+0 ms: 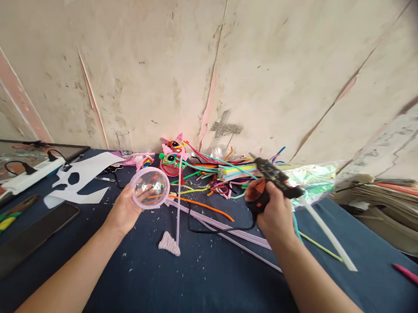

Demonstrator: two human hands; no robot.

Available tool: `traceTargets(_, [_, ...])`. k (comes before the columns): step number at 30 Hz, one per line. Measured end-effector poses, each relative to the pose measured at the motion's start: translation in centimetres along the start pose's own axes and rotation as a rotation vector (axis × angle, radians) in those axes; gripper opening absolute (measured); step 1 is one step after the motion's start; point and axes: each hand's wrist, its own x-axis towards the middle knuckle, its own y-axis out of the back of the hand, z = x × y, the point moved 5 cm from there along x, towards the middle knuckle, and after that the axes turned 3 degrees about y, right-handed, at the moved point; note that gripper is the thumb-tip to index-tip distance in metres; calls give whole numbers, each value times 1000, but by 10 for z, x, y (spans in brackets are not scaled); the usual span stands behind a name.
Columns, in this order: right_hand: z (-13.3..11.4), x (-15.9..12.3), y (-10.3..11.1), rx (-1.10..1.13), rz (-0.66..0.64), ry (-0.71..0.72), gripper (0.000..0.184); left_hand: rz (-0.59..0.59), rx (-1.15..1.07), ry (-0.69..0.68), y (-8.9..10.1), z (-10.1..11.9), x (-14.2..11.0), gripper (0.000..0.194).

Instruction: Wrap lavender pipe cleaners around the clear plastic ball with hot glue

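My left hand [122,213] holds a clear plastic dome with a lilac rim [150,188] by its left edge, its round face towards me. In my right hand [276,213] is a black hot glue gun [274,174], its nozzle pointing up and to the left. A long whitish glue stick [332,238] sticks out of the back of it, and its black cord [220,230] loops across the cloth. Between my hands lies a lilac triangle wound from pipe cleaner [169,244], with a lilac strand [178,201] running up from its tip.
Behind lie coloured pipe cleaners [225,186], lilac strands [231,228], a shiny plastic bag [313,181] and pink and green craft figures [173,156] against the wall. At left are cut white paper [93,170], a phone [37,238], pliers [10,218] and a power strip [33,174].
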Motion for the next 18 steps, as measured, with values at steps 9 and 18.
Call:
traceTargets(9, [-2, -26, -33, -285, -418, -35, 24, 144, 594, -157, 3, -18, -2, 67])
traceTargets(18, [38, -86, -72, -493, -739, -15, 25, 141, 779, -161, 3, -19, -2, 65])
